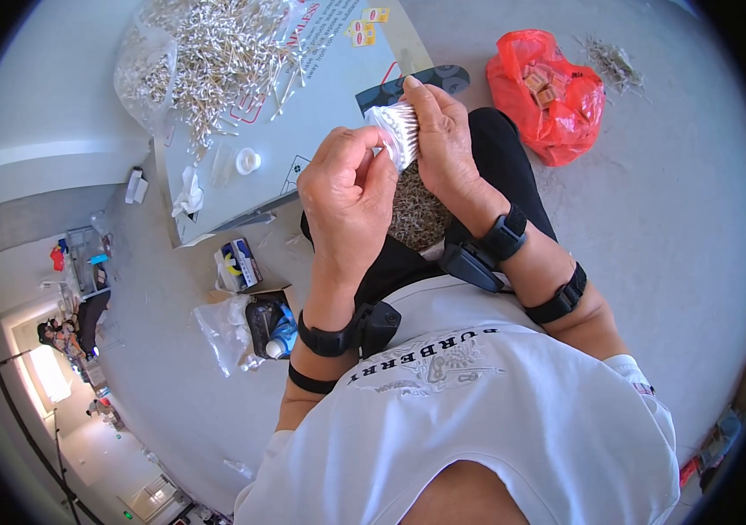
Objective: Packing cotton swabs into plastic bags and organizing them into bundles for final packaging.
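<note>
Both hands are raised over my lap around a bundle of cotton swabs (405, 131) wrapped partly in thin clear plastic. My right hand (444, 131) is closed round its right side, the thumb pointing up along it. With thumb and fingers pinched together, my left hand (348, 179) grips the plastic at the bundle's left side. Beyond them, a large heap of loose cotton swabs (224, 61) spreads over the table (290, 140), partly in a clear plastic bag (147, 87). More swabs (419, 210) lie in a pile between my legs, partly hidden by my hands.
A small clear jar (241, 163) and crumpled white tissue (188, 194) are near the table's edge. Yellow labels (364, 31) lie at its far side. On the floor stand a red plastic bag (556, 122) with small packs, scattered swabs (615, 66), and a carton with a blue bottle (283, 337).
</note>
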A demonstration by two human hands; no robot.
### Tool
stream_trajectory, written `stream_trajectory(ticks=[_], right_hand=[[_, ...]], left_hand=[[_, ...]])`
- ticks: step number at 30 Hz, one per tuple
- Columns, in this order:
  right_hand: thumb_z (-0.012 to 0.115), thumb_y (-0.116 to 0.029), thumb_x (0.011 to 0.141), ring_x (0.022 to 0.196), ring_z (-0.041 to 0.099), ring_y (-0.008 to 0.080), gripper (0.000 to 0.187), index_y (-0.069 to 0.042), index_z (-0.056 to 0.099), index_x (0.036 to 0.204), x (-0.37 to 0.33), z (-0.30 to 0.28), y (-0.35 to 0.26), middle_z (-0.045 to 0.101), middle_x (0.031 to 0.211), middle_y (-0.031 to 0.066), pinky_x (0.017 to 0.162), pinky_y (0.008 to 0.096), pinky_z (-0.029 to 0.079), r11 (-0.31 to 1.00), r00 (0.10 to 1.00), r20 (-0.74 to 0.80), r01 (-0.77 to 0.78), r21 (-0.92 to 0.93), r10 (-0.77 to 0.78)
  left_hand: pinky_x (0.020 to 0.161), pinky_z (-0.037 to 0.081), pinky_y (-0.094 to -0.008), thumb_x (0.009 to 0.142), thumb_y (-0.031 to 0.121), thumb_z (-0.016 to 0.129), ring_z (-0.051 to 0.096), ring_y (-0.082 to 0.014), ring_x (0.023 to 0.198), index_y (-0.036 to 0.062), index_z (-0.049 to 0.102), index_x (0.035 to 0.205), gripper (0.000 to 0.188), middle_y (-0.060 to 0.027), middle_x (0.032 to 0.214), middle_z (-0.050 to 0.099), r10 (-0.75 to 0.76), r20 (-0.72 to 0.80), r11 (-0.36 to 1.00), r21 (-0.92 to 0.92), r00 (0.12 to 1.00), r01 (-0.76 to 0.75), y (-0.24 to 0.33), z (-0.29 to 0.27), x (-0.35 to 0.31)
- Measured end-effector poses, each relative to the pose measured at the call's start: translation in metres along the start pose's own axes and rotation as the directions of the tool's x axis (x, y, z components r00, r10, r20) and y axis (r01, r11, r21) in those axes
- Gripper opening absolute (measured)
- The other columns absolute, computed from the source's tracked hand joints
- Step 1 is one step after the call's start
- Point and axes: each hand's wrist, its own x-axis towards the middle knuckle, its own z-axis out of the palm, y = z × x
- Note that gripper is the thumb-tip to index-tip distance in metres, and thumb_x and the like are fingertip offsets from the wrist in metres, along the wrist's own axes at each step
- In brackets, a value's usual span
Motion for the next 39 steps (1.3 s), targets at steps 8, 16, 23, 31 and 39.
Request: stream_trajectory(ticks=[8,16,23,31,39], right_hand=[[0.056,-0.026,0.093,0.059,0.046,0.0041,0.027,-0.002,0.058,0.081,0.001,-0.003,0.003,0.054,0.069,-0.0018,0.051,0.0205,0.037,0.987,0.996,-0.001,0.089,-0.133,-0.09],[0.056,-0.027,0.094,0.059,0.044,0.0036,0.029,-0.001,0.057,0.08,0.001,-0.003,0.003,0.052,0.068,-0.0019,0.049,0.0201,0.036,0.961,0.988,-0.017,0.143,-0.238,-0.152],[0.056,-0.027,0.094,0.057,0.043,0.0033,0.03,-0.002,0.057,0.078,0.001,-0.005,0.003,0.051,0.067,-0.0026,0.049,0.0203,0.035,0.933,0.983,-0.009,0.172,-0.315,-0.184],[0.056,-0.029,0.094,0.057,0.045,0.0044,0.031,-0.001,0.057,0.078,-0.002,-0.002,0.005,0.051,0.066,-0.0019,0.049,0.0212,0.035,0.973,0.996,0.002,0.087,-0.212,-0.088],[0.055,-0.032,0.093,0.056,0.043,0.0045,0.034,-0.001,0.057,0.077,-0.003,0.0,0.003,0.049,0.064,-0.0026,0.048,0.0229,0.034,0.987,1.0,-0.021,0.006,-0.163,-0.01]], left_hand=[[0.049,0.041,-0.0273,0.069,-0.01,0.063,0.052,-0.0155,0.052,0.001,0.059,0.083,0.017,-0.0079,0.068,0.054,-0.053,0.029,0.998,0.029,0.998,0.052,-0.001,-0.001,0.002],[0.049,0.045,-0.0343,0.068,-0.005,0.064,0.056,-0.0268,0.055,0.0049,0.057,0.081,0.018,-0.0091,0.069,0.055,0.075,0.025,0.974,0.214,0.997,-0.079,-0.006,0.001,0.001],[0.049,0.046,-0.0368,0.069,-0.003,0.063,0.057,-0.0306,0.057,0.0064,0.052,0.078,0.017,-0.0088,0.069,0.055,0.124,0.08,0.956,0.257,0.989,-0.141,-0.007,0.0,0.002],[0.05,0.047,-0.0377,0.068,-0.002,0.063,0.058,-0.0307,0.06,0.0072,0.05,0.077,0.018,-0.0088,0.069,0.055,0.106,0.06,0.965,0.236,0.993,-0.117,-0.01,0.005,0.002],[0.053,0.047,-0.0365,0.069,-0.002,0.062,0.058,-0.0304,0.06,0.0065,0.051,0.078,0.017,-0.0096,0.07,0.056,0.04,0.046,0.981,0.19,0.998,-0.048,-0.008,0.002,0.0]])
